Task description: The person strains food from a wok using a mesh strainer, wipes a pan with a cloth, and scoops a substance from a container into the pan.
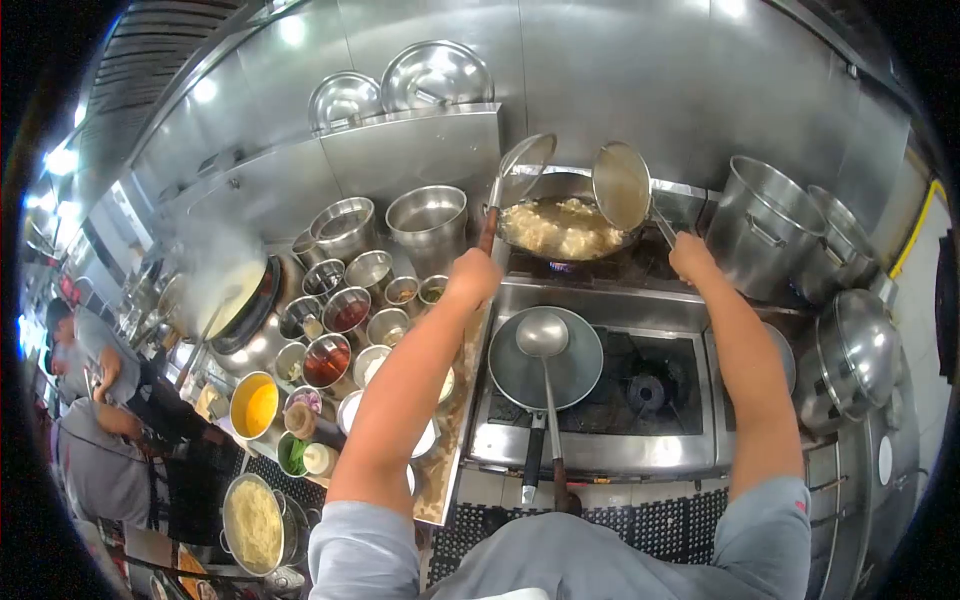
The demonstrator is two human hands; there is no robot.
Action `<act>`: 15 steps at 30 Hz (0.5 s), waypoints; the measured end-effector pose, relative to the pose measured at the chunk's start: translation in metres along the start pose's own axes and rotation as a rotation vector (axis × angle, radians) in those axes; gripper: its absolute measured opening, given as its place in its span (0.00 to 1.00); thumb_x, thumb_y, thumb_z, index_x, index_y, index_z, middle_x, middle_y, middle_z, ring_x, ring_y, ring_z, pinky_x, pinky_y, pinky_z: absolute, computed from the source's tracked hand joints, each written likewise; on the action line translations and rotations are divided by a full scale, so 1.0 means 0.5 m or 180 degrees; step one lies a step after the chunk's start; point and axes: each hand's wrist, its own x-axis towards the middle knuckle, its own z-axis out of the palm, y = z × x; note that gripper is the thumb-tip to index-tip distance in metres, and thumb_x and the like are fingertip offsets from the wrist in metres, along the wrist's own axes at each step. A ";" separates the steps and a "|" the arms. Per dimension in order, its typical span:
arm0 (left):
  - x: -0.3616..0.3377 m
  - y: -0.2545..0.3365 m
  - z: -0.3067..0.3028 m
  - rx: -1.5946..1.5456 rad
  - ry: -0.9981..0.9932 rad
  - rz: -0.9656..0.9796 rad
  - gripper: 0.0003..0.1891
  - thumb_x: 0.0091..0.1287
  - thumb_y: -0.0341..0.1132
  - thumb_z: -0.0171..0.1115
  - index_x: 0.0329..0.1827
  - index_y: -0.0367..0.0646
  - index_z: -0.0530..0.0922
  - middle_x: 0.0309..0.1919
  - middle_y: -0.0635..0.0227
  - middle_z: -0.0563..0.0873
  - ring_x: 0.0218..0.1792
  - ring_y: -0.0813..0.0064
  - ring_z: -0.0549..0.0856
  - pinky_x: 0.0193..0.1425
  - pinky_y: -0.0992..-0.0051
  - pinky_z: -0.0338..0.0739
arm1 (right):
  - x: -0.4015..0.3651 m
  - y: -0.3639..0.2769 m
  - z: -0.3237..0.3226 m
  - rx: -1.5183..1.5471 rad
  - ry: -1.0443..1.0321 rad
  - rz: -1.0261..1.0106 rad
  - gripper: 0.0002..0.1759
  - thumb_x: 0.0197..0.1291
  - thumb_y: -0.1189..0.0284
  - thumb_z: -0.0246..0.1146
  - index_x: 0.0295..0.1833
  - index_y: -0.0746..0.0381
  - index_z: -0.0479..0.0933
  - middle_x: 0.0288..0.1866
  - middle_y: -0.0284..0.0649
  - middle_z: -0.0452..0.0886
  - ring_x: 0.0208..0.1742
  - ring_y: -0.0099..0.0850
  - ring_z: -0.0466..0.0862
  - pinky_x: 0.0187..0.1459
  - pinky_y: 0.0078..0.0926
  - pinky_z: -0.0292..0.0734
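Observation:
My left hand is closed around the wooden handle of a skimmer, whose round head is raised at the left rim of the wok. Gripped by its thin metal handle in my right hand, a second mesh skimmer is tilted above the wok's right side. Pale golden battered pieces bubble in oil inside the wok; a blue flame shows beneath it. In front of the wok, a frying pan rests on the nearer burner with a ladle lying in it.
Metal containers of sauces and ingredients crowd the counter at left, including a yellow one. Beyond them steams a large wok. Tall stockpots stand at right, near a domed steamer. Co-workers are at far left.

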 end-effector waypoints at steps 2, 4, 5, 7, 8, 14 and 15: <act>0.027 0.014 0.027 0.0000 -0.0142 -0.0250 0.16 0.58 0.34 0.55 0.36 0.25 0.78 0.32 0.42 0.83 0.31 0.52 0.86 0.33 0.62 0.80 | 0.000 0.000 0.003 -0.0078 -0.0058 0.0058 0.12 0.56 0.79 0.55 0.45 0.71 0.78 0.27 0.49 0.82 0.25 0.37 0.84 0.30 0.34 0.79; 0.041 0.025 0.049 0.0341 -0.0106 -0.0203 0.15 0.58 0.33 0.54 0.37 0.26 0.79 0.30 0.44 0.84 0.31 0.54 0.86 0.32 0.62 0.80 | 0.010 0.008 0.014 -0.0001 -0.0099 0.0142 0.12 0.56 0.79 0.56 0.45 0.71 0.78 0.27 0.49 0.83 0.25 0.37 0.85 0.30 0.33 0.79; 0.046 0.026 0.060 0.0367 -0.0110 -0.0195 0.15 0.58 0.33 0.54 0.37 0.26 0.79 0.30 0.44 0.84 0.31 0.54 0.86 0.32 0.62 0.80 | 0.020 0.014 0.024 0.0103 -0.0097 0.0168 0.10 0.55 0.79 0.56 0.40 0.71 0.79 0.25 0.48 0.82 0.23 0.37 0.84 0.27 0.33 0.79; 0.043 0.036 0.072 0.0466 -0.0130 -0.0297 0.14 0.58 0.31 0.53 0.37 0.27 0.80 0.31 0.45 0.84 0.31 0.58 0.87 0.33 0.63 0.80 | 0.025 0.014 0.030 0.0269 -0.0220 0.0216 0.08 0.55 0.79 0.56 0.37 0.72 0.78 0.24 0.48 0.81 0.22 0.36 0.83 0.25 0.33 0.78; 0.048 0.037 0.081 0.0489 -0.0145 -0.0295 0.14 0.58 0.31 0.53 0.37 0.27 0.80 0.31 0.45 0.84 0.31 0.58 0.87 0.33 0.63 0.80 | 0.027 0.013 0.035 0.0405 -0.0347 0.0249 0.08 0.56 0.79 0.56 0.34 0.72 0.78 0.23 0.49 0.81 0.21 0.36 0.82 0.23 0.34 0.78; 0.076 0.026 0.121 -0.0349 -0.0519 -0.0556 0.10 0.59 0.28 0.49 0.35 0.29 0.75 0.22 0.51 0.80 0.18 0.59 0.81 0.19 0.59 0.75 | 0.053 0.015 0.072 0.0771 -0.0874 0.0219 0.10 0.58 0.76 0.53 0.29 0.71 0.75 0.18 0.43 0.77 0.16 0.30 0.76 0.18 0.29 0.73; 0.079 0.023 0.131 -0.0520 -0.0651 -0.0586 0.08 0.60 0.28 0.48 0.34 0.30 0.73 0.19 0.53 0.77 0.16 0.61 0.77 0.16 0.60 0.72 | 0.052 0.013 0.083 0.1204 -0.1015 0.0284 0.10 0.59 0.76 0.53 0.28 0.70 0.74 0.17 0.41 0.76 0.15 0.29 0.74 0.17 0.27 0.71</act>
